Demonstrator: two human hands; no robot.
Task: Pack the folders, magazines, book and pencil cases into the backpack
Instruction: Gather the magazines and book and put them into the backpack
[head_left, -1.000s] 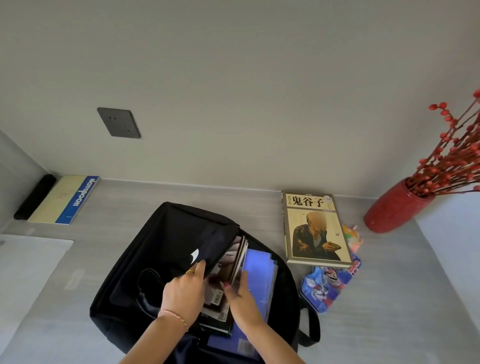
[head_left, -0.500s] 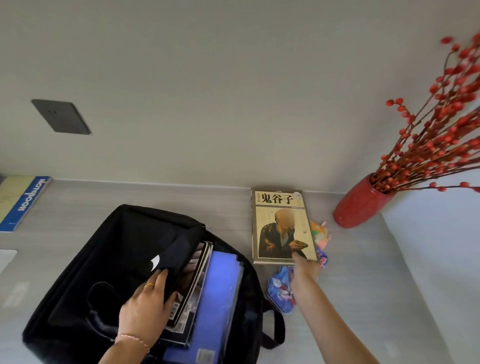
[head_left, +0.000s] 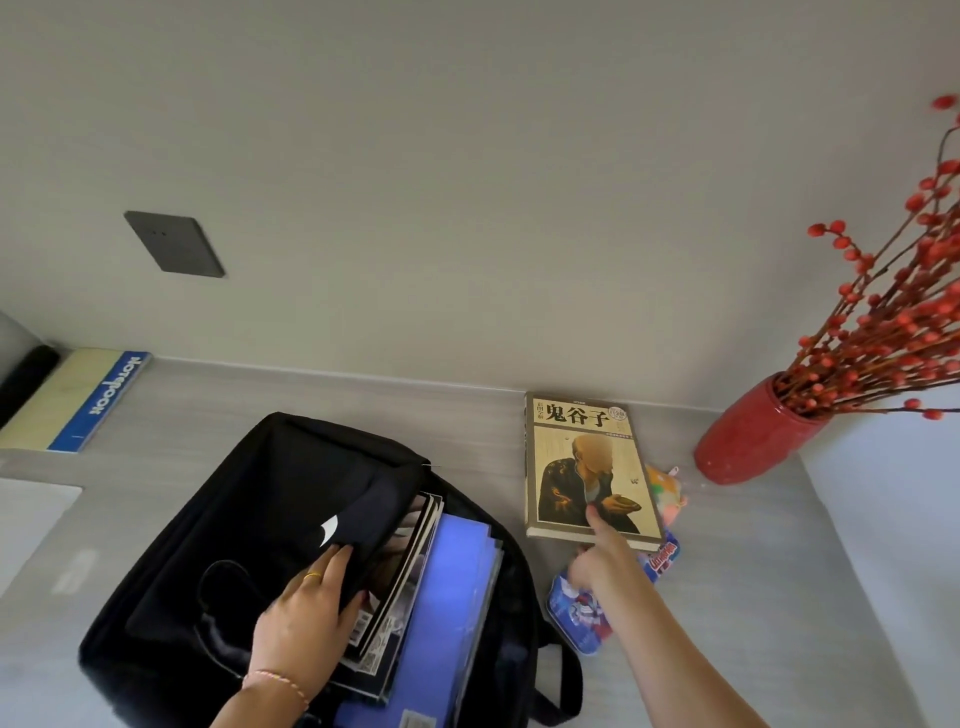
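Already holding magazines (head_left: 402, 566) and blue folders (head_left: 447, 597): black backpack (head_left: 234, 519), flap held back by left hand (head_left: 306, 618). Stiff, likely weighty book (head_left: 587, 467), flat beside it; best pinched at near edge. Right hand (head_left: 597, 551), thumb on cover, pinching that edge.
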